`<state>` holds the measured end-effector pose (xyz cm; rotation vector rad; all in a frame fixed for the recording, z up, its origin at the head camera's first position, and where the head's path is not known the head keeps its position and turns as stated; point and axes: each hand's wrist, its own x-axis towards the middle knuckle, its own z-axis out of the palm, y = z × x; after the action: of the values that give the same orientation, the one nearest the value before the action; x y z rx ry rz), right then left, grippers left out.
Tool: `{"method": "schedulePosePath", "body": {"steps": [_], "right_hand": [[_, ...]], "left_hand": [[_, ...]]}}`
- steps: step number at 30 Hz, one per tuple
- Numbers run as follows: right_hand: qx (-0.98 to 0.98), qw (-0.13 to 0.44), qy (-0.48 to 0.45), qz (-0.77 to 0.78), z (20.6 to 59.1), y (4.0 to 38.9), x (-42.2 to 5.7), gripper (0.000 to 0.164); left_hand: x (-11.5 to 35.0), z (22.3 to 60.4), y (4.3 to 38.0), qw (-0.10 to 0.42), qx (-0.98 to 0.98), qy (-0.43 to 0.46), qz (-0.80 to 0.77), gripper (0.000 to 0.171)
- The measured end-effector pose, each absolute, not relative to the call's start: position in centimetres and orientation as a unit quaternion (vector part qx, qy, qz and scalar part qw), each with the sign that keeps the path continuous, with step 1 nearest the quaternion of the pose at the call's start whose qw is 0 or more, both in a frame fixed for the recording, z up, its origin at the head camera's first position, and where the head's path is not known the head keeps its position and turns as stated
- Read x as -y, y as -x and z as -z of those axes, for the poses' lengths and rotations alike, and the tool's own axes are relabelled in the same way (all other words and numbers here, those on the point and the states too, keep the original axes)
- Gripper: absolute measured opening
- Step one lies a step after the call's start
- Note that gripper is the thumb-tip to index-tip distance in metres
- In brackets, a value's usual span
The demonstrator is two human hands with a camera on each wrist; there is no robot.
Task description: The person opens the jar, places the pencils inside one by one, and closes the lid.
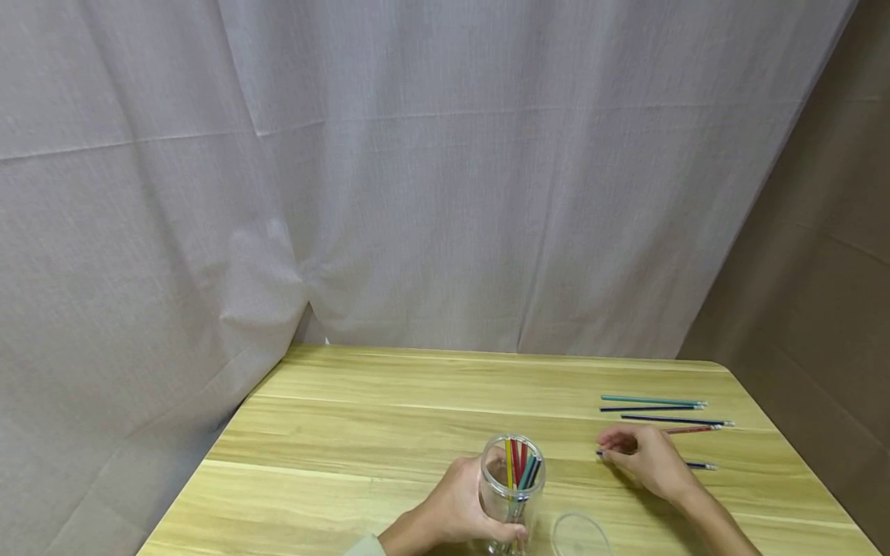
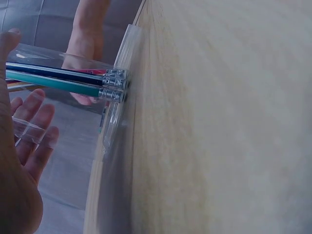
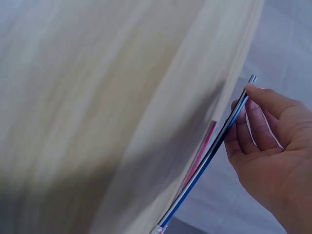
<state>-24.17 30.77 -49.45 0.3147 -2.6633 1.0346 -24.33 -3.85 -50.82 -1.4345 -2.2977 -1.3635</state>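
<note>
My left hand [image 1: 455, 506] grips a clear jar [image 1: 534, 506] near the table's front, fingers and thumb around its side. Yellow, red, green and dark pencils [image 1: 518, 463] stand in it. Their metal-banded ends [image 2: 114, 87] point down to the jar's base in the left wrist view. Over to the right, my right hand [image 1: 647, 461] pinches a dark blue pencil [image 3: 209, 153] near one end between thumb and fingers. The pencil's banded end [image 1: 702, 466] shows beyond the hand. Just behind this hand lies a red pencil [image 1: 702, 428], partly hidden by it.
A clear round lid [image 1: 581, 534] lies on the wooden table [image 1: 334, 440] right of the jar. Behind my right hand lie a green pencil [image 1: 650, 400] and two dark pencils [image 1: 674, 419], roughly parallel. Grey curtains [image 1: 431, 232] hang along the table's back and left.
</note>
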Motion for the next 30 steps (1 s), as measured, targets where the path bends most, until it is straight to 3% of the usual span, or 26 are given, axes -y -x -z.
{"method": "schedulePosePath", "body": {"steps": [8,15,30], "right_hand": [[0.912,0.119,-0.115,-0.376,48.0,23.7,-29.6,0.015],[0.906,0.139,-0.14,-0.375,47.0,23.2,-28.6,0.012],[0.847,0.186,-0.208,-0.452,45.1,22.4,-27.0,0.024]], "left_hand": [[3.8,50.8,24.4,0.062,0.755,0.474,0.449,0.063],[3.7,50.8,24.3,0.068,0.757,0.473,0.446,0.065],[3.7,50.9,24.4,0.083,0.75,0.483,0.445,0.066]]}}
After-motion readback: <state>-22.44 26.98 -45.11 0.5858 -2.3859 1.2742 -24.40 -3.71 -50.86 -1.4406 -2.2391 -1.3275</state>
